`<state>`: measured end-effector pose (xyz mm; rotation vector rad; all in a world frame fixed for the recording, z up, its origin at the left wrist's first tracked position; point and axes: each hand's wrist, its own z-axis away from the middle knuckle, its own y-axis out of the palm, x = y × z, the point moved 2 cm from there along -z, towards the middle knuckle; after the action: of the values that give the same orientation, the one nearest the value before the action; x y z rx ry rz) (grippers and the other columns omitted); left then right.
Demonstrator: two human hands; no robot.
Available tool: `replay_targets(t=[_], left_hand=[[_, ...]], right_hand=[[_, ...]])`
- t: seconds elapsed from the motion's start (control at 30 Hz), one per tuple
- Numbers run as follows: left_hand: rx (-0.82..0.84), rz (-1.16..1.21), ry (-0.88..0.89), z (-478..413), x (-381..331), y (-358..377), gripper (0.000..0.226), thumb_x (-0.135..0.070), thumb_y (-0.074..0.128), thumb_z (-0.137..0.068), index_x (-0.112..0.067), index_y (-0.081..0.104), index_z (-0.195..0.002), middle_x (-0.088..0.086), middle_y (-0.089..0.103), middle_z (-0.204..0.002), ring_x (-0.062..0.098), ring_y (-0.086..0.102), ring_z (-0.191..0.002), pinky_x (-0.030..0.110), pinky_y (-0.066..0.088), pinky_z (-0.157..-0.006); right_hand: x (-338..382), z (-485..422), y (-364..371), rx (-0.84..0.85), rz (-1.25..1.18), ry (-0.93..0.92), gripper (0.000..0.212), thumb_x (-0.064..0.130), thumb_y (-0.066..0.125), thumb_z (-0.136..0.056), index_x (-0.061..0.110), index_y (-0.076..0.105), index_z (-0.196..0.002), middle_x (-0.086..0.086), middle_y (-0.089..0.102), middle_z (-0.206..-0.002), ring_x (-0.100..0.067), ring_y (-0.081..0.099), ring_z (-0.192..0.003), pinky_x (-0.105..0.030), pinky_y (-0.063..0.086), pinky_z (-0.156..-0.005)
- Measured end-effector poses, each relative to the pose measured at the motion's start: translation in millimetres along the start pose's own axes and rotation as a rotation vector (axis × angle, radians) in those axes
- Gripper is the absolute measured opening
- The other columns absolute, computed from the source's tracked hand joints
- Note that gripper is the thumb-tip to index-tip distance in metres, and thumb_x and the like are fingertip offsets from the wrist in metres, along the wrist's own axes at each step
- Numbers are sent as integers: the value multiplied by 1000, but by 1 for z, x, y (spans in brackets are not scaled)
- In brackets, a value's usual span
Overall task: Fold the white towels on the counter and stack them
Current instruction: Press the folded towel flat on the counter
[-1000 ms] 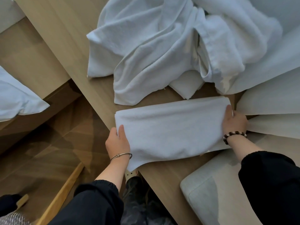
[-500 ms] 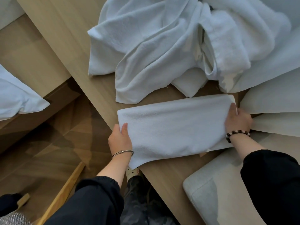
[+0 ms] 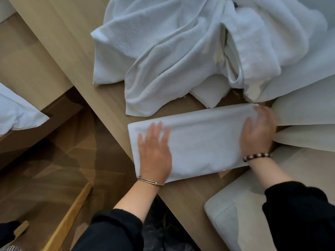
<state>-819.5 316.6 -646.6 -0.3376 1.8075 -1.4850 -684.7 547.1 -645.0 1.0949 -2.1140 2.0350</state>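
A folded white towel (image 3: 203,140) lies as a long flat strip near the front edge of the wooden counter (image 3: 76,51). My left hand (image 3: 155,153) presses flat on its left end with fingers spread. Over the towel's right end, my right hand (image 3: 257,131) lies flat too, fingers straight and blurred. Behind the folded towel a heap of crumpled white towels (image 3: 181,57) covers the counter's back.
Pale folded sheets (image 3: 306,111) fan out at the right. A light grey cushion (image 3: 241,211) sits at the lower right, against the counter. A white pillow corner (image 3: 16,113) shows at the left above the wooden floor (image 3: 59,160). A wooden stick (image 3: 70,218) lies below.
Both hands let go of the towel's ends and now lie flat on top of it. The towel has been folded over into a narrower strip lying fully on the counter.
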Motion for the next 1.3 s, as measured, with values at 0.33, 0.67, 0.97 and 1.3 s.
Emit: replay_targets(t=[0.33,0.67,0.97,1.3], left_hand=[[406,-316,124,-17,9,58,64,-49,13,-91,-26,-6,-148,-3,-20,-154,19,-25,-141,52,-17,-110],[374,-259,33,-12,11,51,66,-57,6,-89,-35,-22,-144,-4,-28,-153,22,-25,-142,55,-18,-109],[386,-291,58,11,5,54,66,-54,5,-89,-30,-18,-145,0,-29,-152,25,-26,-141,57,-18,-108],[360,-328,-9,13,45,39,60,-49,-1,-92,-31,-31,-141,-6,-33,-149,17,-32,-137,48,-15,-110]], right_hand=[[8,26,65,634,446,-465,64,46,16,-91,23,-5,-148,6,-13,-154,-7,-16,-141,-41,-12,-113],[-24,-2,47,404,435,-70,66,39,19,-92,12,8,-151,-5,7,-159,-15,2,-146,-45,-2,-115],[-2,33,35,407,343,-159,64,34,24,-91,9,18,-150,-14,14,-157,-22,6,-144,-51,2,-114],[-31,36,36,527,473,-134,62,41,14,-93,24,1,-151,3,-5,-159,-12,-9,-144,-44,-7,-114]])
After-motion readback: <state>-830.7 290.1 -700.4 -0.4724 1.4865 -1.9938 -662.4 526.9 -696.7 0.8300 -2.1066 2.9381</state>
